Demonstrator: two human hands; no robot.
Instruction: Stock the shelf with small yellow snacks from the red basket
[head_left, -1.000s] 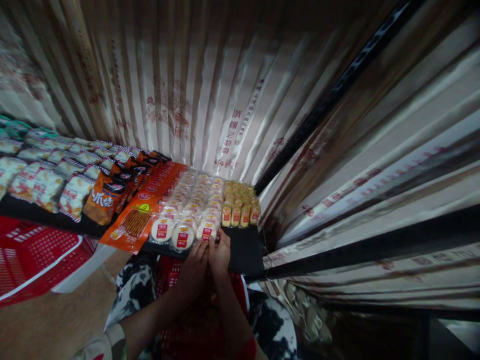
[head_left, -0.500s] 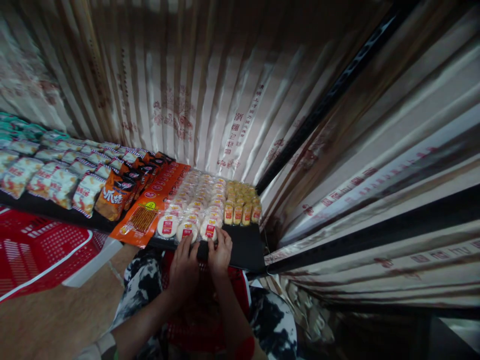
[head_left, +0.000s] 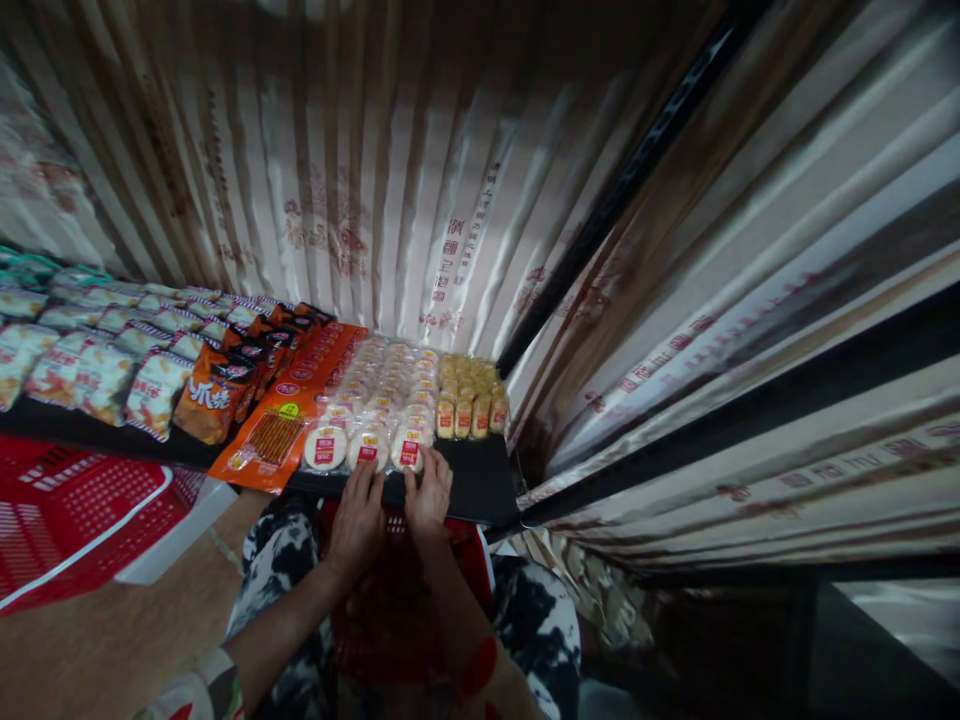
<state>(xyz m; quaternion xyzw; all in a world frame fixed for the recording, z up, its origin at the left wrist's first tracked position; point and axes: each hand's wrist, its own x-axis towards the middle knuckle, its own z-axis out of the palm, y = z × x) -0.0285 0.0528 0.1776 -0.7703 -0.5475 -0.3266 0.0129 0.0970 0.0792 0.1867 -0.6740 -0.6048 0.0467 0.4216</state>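
Round white cake packets with red labels (head_left: pixel 367 448) lie in rows on a low black shelf (head_left: pixel 480 485). My left hand (head_left: pixel 358 517) rests at the shelf's front edge with its fingertips on the middle front packet. My right hand (head_left: pixel 429 492) sits beside it, its fingers touching the rightmost front packet (head_left: pixel 409 450). Neither hand has lifted a packet. Small yellow snack packets (head_left: pixel 471 412) stand just right of the white ones. A red basket (head_left: pixel 390 610) sits on my lap below both hands.
Orange flat packs (head_left: pixel 274 435) and rows of bagged snacks (head_left: pixel 150 385) fill the shelf to the left. A red crate (head_left: pixel 67 510) stands on the wooden floor at lower left. Shiny printed curtains (head_left: pixel 375 200) hang behind and to the right.
Both hands have slid forward along the front row of white packets and spread slightly apart; the view has shifted a little to the right.
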